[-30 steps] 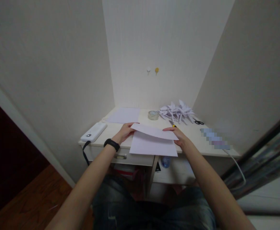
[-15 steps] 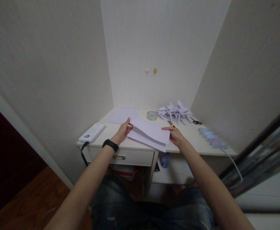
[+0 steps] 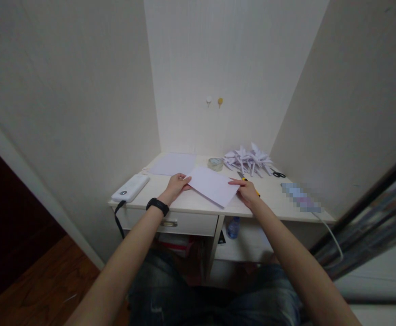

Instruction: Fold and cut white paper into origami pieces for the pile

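The sheet of paper (image 3: pixel 213 184) now lies doubled over and flat on the desk (image 3: pixel 184 206); a second ago its near half hung over the edge, so the fold has closed. My left hand (image 3: pixel 175 186) pinches its left corner between thumb and fingers. My right hand (image 3: pixel 247 190) presses its right edge with fingers laid flat. Far left lies a spare sheet (image 3: pixel 173 163); beyond the fold, a tape roll (image 3: pixel 215 163) and a heap of folded paper shapes (image 3: pixel 248 159); left, a power bank (image 3: pixel 131 188).
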`<action>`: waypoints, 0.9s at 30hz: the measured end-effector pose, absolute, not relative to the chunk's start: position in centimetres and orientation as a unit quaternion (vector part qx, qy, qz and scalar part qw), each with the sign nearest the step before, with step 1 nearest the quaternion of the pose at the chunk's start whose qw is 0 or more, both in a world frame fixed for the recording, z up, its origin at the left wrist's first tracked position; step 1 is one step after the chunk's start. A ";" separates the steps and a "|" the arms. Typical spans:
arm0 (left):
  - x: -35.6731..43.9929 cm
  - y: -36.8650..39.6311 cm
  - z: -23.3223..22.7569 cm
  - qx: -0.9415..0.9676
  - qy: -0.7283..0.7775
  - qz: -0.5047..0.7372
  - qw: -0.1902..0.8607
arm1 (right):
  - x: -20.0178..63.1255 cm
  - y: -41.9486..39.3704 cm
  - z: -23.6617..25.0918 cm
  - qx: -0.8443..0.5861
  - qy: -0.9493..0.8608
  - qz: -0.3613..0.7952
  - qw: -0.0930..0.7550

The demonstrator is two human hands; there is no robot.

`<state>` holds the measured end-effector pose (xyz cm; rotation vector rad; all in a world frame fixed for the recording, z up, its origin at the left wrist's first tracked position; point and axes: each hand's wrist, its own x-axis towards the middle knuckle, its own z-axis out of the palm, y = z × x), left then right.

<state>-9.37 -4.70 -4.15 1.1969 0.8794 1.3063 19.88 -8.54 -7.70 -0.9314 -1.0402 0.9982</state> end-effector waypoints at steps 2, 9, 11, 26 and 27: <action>-9.3 -4.4 -4.4 0.513 0.374 0.564 0.529 | 19.9 -8.8 -7.4 -0.397 -0.449 0.456 0.657; -9.3 -4.5 -4.5 0.570 0.398 0.557 0.455 | 20.5 -9.3 -6.4 -0.400 -0.388 0.500 0.663; -9.3 -4.7 -4.3 0.593 0.394 0.554 0.432 | 20.6 -9.3 -6.4 -0.402 -0.381 0.502 0.664; -9.6 -5.4 -2.9 0.533 0.381 0.544 0.524 | 20.3 -9.4 -6.1 -0.400 -0.383 0.508 0.660; -9.6 -5.4 -2.9 0.536 0.380 0.537 0.529 | 20.2 -9.5 -6.1 -0.399 -0.385 0.508 0.659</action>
